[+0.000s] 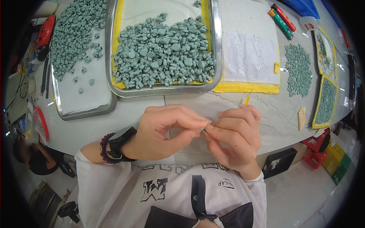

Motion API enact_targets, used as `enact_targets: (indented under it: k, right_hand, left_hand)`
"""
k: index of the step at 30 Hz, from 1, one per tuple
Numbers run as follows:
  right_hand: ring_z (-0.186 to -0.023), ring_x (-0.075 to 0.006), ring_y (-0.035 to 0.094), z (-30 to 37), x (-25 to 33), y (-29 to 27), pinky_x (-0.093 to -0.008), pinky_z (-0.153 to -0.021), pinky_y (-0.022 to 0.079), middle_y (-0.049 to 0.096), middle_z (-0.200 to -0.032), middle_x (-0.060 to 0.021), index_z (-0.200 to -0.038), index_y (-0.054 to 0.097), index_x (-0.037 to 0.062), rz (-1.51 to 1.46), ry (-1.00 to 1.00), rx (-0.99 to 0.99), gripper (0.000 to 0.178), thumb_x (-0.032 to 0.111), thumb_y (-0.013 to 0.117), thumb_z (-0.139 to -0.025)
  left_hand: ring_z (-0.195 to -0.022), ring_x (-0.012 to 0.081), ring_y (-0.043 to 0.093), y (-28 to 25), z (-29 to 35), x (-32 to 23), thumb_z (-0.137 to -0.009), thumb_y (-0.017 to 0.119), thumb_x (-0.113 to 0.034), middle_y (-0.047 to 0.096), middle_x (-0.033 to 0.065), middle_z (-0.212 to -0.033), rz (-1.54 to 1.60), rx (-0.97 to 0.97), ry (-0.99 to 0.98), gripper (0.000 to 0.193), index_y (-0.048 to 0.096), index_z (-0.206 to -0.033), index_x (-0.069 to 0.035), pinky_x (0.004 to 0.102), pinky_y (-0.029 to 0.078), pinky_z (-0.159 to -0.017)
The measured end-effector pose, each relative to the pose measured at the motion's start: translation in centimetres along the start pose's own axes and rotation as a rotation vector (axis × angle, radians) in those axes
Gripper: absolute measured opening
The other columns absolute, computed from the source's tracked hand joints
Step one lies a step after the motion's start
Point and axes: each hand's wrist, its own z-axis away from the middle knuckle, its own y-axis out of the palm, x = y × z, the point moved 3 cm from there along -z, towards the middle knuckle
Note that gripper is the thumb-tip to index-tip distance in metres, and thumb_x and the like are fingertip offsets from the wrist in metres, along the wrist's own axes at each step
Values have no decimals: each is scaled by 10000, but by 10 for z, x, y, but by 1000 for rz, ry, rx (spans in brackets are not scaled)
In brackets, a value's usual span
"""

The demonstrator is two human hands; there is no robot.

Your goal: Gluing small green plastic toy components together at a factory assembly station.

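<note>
Tiny grey-green plastic-looking piece [202, 129] sits pinched above the pale grey desk [131, 116], mostly hidden by the fingers around it; so little of it shows that I cannot tell which way it points or how its long axis runs. Left hand [161, 131] comes in from nine o'clock, thumb and index finger brought narrowly together on the piece and aimed toward three. Right hand [235, 138] comes in from four o'clock, its thumb and index finger also drawn close on the piece, aimed toward ten. From behind the right hand's curled outer fingers rises a slim tool with a yellow handle and thin dark tip [247, 100]; its long axis stands almost upright, the tip pointing just past twelve, the lower end hidden. Seen from the piece, a silver metal tray with a rounded rim [163, 92] lies at eleven o'clock, bearing a heap of small grey-green pieces [167, 53]. At ten o'clock a second metal-rimmed tray with a white lining [85, 99] carries another heap. A white sheet with a yellow border [247, 87] lies at one o'clock, a loose oblong patch of finer grey-green pieces [298, 72] at two, and a yellow-edged rectangular tray filled with grey-green bits [315, 125] near three.
</note>
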Motion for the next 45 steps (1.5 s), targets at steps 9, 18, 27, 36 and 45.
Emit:
enact_targets:
  k: [9,18,27,36,45]
  right_hand:
    - [-729,-219,543,-3,0,-3,-371,-706,378,594,-764,-36,-828,662,51,-137,-10,-9,271,15,720,-565]
    - [-692,-216,538,-8,4,-1,-345,-674,374,588,-751,-41,-800,646,38,-113,-18,11,242,4,717,-571]
    - [-693,-203,558,-2,15,10,-360,-702,374,591,-757,-33,-804,639,58,133,-99,6,269,-20,702,-555]
    - [-719,-185,566,0,18,-12,-387,-833,371,583,-782,1,-835,647,108,75,-90,17,207,85,703,-638]
    - [-706,-226,572,3,6,-15,-404,-720,427,592,-743,-39,-811,642,75,-29,-120,12,125,141,684,-713]
  left_hand:
    - [-1003,242,612,0,3,6,-801,562,134,618,212,-1065,497,-70,-260,225,588,-1016,72,330,516,-859]
    - [-1000,207,610,1,8,4,-803,546,152,623,186,-1065,298,-38,-110,266,609,-1043,58,305,514,-856]
    - [-939,169,622,7,16,8,-805,544,139,641,139,-1019,245,-179,-118,249,625,-1019,40,267,517,-816]
    - [-758,204,632,-51,31,-57,-694,601,98,656,105,-882,-744,-404,358,242,650,-911,1,257,504,-636]
    - [-894,237,533,-66,-21,-93,-695,617,47,618,82,-1051,-1279,-397,510,302,645,-979,-53,318,406,-782]
